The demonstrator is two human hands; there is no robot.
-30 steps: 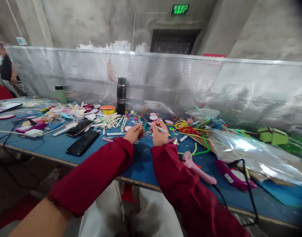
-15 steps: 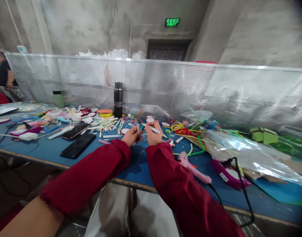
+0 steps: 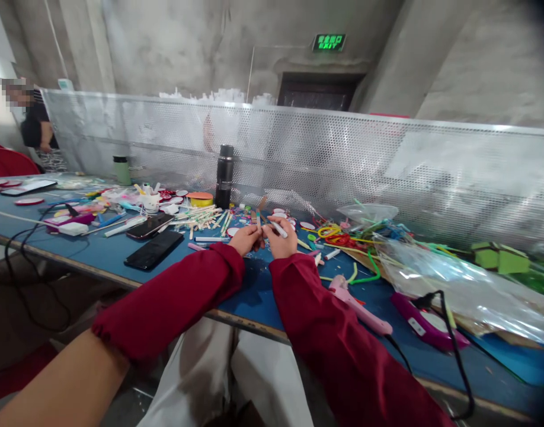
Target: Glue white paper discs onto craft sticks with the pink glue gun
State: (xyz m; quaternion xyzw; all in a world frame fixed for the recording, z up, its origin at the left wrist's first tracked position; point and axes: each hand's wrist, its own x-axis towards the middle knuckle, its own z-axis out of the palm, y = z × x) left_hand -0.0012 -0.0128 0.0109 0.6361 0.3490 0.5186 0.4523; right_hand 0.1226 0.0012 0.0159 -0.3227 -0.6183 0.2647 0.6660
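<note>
Both my arms, in dark red sleeves, reach over the blue table [image 3: 98, 258]. My left hand [image 3: 246, 239] is closed on a thin wooden stick [image 3: 256, 218] that stands upright. My right hand [image 3: 281, 239] is closed on a white marker pen [image 3: 278, 228], whose tip points toward the stick. The two hands nearly touch. Around them lie loose wooden sticks [image 3: 201, 217], small round discs and coloured scraps.
Two black phones [image 3: 153, 249] lie left of my hands. A black flask [image 3: 224, 175] stands by the perforated metal screen [image 3: 387, 160]. A pink glue gun [image 3: 358, 305], a purple glue gun [image 3: 427, 329] with black cable and a plastic bag [image 3: 458, 284] lie right. A person stands far left.
The view has shifted a little. My hands have drawn closer together, and the stick now stands more upright in my left hand with the pen tip at it.
</note>
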